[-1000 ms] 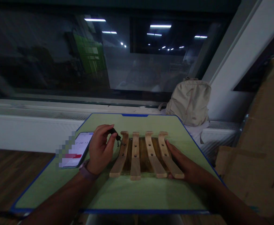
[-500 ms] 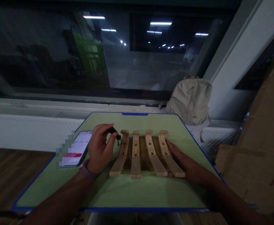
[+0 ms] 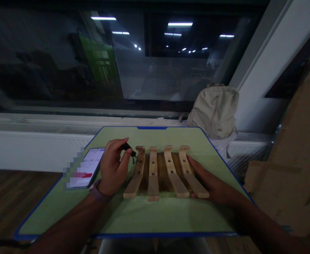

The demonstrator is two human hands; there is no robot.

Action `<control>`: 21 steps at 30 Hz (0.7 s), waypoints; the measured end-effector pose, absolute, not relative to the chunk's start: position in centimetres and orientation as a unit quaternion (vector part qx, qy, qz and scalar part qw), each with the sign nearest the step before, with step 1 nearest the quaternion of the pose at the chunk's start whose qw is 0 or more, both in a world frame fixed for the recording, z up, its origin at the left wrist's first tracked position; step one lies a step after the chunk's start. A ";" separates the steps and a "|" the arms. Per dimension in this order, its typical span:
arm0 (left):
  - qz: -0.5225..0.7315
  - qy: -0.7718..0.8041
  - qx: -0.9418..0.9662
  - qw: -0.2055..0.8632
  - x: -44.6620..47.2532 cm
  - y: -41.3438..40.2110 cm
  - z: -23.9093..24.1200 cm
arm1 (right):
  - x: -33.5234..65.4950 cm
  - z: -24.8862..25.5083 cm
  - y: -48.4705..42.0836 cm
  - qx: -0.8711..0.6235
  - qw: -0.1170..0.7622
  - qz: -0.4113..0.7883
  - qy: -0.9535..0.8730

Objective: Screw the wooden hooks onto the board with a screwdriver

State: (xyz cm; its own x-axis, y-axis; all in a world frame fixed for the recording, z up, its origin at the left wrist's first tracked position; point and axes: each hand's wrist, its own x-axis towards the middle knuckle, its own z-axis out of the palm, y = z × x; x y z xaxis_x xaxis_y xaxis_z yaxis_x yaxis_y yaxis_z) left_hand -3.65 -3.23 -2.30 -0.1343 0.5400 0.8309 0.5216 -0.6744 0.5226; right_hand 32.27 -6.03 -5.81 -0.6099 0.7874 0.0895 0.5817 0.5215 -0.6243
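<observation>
A wooden rack (image 3: 165,173) of several pale slats with holes lies on a darker crosspiece in the middle of a green mat (image 3: 155,215). My left hand (image 3: 114,169) is shut on a small black tool (image 3: 129,148), its tip held against the far end of the leftmost slat, where a small dark screw shows. My right hand (image 3: 210,181) lies flat on the mat, fingers stretched along the outer edge of the rightmost slat.
A phone (image 3: 87,168) with a lit screen lies on the mat's left side. A beige backpack (image 3: 215,111) sits on the sill at the back right. Cardboard boxes (image 3: 290,155) stand to the right. A dark window runs behind.
Hardly anything differs. Both hands stay where they were on the rack; the view has shifted slightly.
</observation>
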 end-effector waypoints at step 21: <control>0.676 0.347 0.641 0.109 -2.9 -3.4 -2.3 | 32.3 -6.1 -5.9 -0.393 0.192 0.281 -0.854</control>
State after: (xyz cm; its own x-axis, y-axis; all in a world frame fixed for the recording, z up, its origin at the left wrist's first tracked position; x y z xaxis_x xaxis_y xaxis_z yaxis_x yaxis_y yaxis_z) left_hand -2.89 -3.41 -2.29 -0.1556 0.5923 0.7906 0.2981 -0.7349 0.6092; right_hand 32.27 -5.95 -6.08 -0.6170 0.7796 0.1078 0.5632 0.5330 -0.6314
